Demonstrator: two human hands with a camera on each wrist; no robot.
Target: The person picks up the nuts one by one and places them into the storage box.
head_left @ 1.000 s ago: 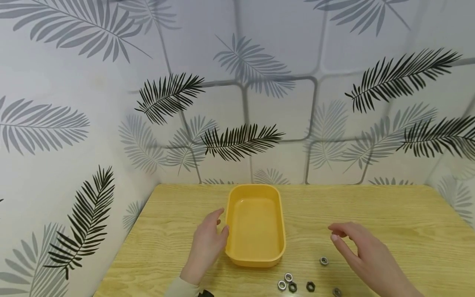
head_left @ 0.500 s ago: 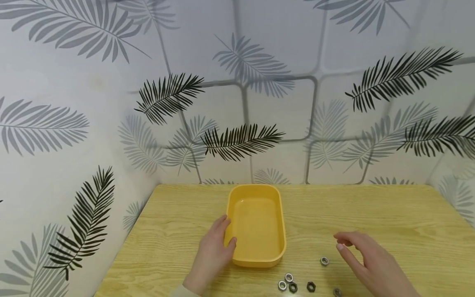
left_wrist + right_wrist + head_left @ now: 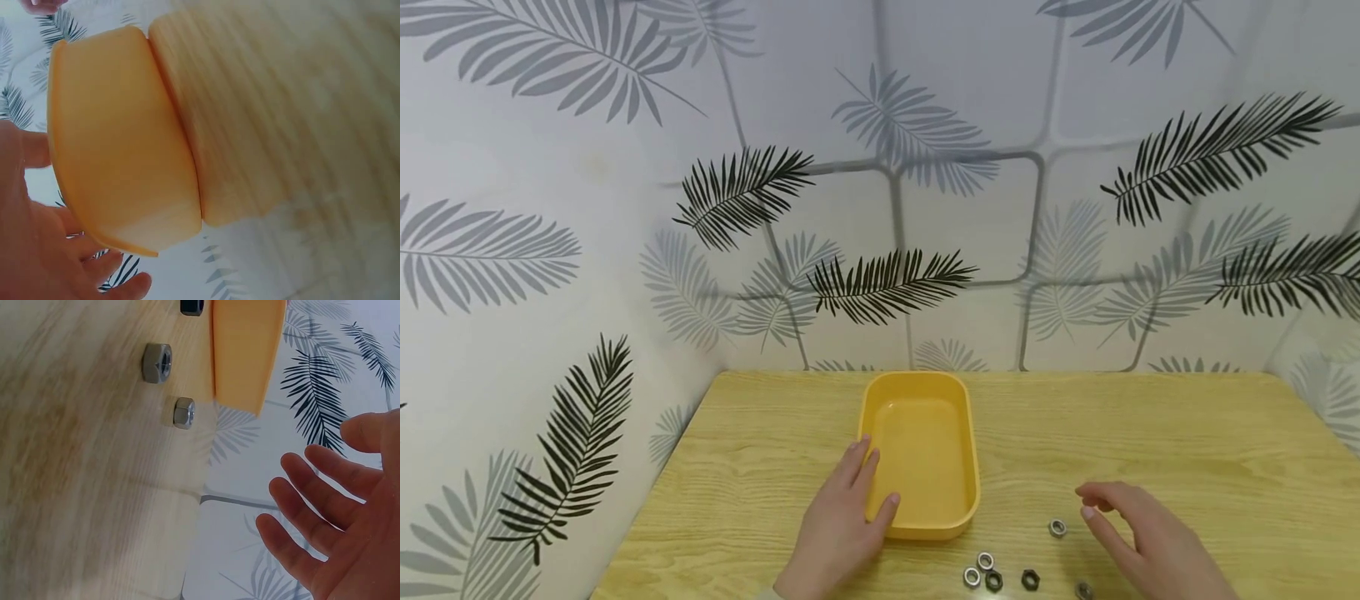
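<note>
A yellow plastic tray [image 3: 925,458] stands at the middle of the table. Over its left rim, toward the near corner, lies my left hand [image 3: 841,529], fingers extended and thumb apart. The left wrist view shows the outside of the tray [image 3: 125,137] with that hand's fingers [image 3: 103,265] spread beside its rim. My right hand [image 3: 1146,537] hovers over the table to the right, fingers loosely bent, holding nothing. Nearest to it are a silver hex nut [image 3: 1057,528] and another nut [image 3: 1084,590] at the frame's bottom edge.
Between the hands, near the tray's front, lie two silver nuts [image 3: 972,577], a dark nut [image 3: 994,581] touching that group, and a separate dark nut [image 3: 1031,580]. The wood-grain table [image 3: 1112,417] ends at a leaf-patterned wall [image 3: 850,208].
My left hand has moved right and toward me, from beside the tray to over its rim. My right hand has shifted slightly lower. Tray and nuts have stayed in place.
</note>
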